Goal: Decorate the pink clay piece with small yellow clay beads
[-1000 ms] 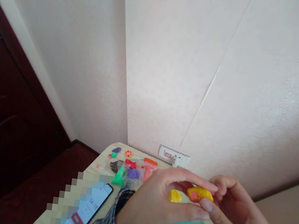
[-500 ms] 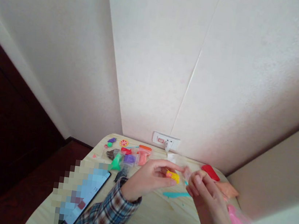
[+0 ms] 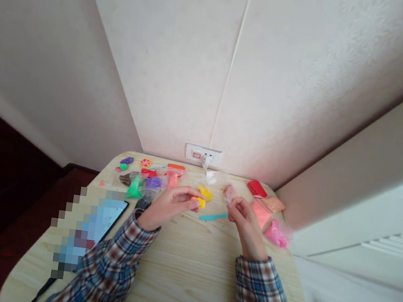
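Wall (image 3: pixel 184 59) at the far side, pale and seamed. Below, wood-grained surface (image 3: pixel 185 277), spread from wall to near side. On its left, phone (image 3: pixel 116 213), lying aslant, partly masked by blocks. Reaches in from the near side with left hand (image 3: pixel 170 204) and right hand (image 3: pixel 247 226), plaid sleeves (image 3: pixel 261 287) on both, well apart from each other. Bends the right fingers in close together; cannot tell whether grasping anything. Low on the wall, socket panel (image 3: pixel 195 154) with white plug (image 3: pixel 206 161). On the far right of the surface, red packet (image 3: pixel 257 188), salmon packet (image 3: pixel 260 213) and bright pink packet (image 3: pixel 277 234). On the far left, green packet (image 3: pixel 134 188) and purple packet (image 3: pixel 153 183), side by side. Between the hands, flat turquoise strip (image 3: pixel 212 217), just left of the right hand. Pinches a yellow lump (image 3: pixel 200 202), orange-pink at its left end, between left thumb and fingers, over the far middle. Just beyond, second yellow piece (image 3: pixel 206 193); cannot tell whether touching. Smallest, at the far left corner: red-and-yellow disc (image 3: pixel 145 163), purple cluster (image 3: pixel 126 160) and green ball (image 3: pixel 123 166).
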Tool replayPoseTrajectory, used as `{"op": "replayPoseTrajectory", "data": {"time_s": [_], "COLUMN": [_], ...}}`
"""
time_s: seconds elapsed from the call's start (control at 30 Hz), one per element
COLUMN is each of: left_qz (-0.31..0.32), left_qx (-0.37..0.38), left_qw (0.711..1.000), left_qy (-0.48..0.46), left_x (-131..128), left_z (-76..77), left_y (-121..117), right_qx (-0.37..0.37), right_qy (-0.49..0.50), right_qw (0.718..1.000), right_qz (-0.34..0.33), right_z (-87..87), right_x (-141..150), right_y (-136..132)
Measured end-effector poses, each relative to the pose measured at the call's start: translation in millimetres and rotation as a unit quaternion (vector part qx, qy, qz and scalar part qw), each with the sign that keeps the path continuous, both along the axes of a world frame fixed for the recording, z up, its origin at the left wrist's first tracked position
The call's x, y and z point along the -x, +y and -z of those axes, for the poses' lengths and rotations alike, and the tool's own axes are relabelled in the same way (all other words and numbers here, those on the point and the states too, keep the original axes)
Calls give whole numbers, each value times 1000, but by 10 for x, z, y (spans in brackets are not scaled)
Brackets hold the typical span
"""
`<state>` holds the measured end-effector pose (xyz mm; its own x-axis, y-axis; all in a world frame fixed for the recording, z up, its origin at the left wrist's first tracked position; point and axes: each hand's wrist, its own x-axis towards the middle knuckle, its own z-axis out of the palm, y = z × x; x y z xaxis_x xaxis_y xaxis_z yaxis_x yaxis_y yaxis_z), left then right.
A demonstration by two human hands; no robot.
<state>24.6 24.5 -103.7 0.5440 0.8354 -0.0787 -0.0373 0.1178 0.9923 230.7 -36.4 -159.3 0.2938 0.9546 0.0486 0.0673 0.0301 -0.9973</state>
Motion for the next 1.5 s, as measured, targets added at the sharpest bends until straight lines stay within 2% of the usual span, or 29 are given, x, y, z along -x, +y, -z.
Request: {"op": "replayPoseTrajectory", "data": {"time_s": [0.1,0.27,0.4,0.5,0.6,0.7,0.83,1.0,1.23,1.5], "left_qz": [-11,-31,-47,-70,-103,-132,-149,-160,-162,-182], "left_qx": [4,10,12,24,43,67,95,124,137,133], "left_qw": [1000,999,999,997,993,988,982,976,973,966], "left_qy": [-7,-20,-19,-22,-34,-52,-67,-74,-85,-126], "left_x": [-5,17,49,75,93,100,107,127,155,124], "left_z": [28,31,39,134,293,413,434,414,377,441], "left_y": [-6,-5,25,82,153,205,226,216,186,169], "right_qx": [-16,-36,-63,-80,-87,-79,-48,-22,-34,-12], "right_qy": [-70,-165,-213,-242,-283,-332,-385,-404,-403,-371], "right_qw": [997,985,973,963,948,934,919,913,915,929], "right_qz": [-1,36,57,90,115,102,72,55,9,-16], "right_z": [113,288,361,298,151,44,68,162,137,226], "right_x": [23,67,64,56,103,207,307,271,294,218], "right_y": [21,38,99,202,367,572,743,739,714,723]}}
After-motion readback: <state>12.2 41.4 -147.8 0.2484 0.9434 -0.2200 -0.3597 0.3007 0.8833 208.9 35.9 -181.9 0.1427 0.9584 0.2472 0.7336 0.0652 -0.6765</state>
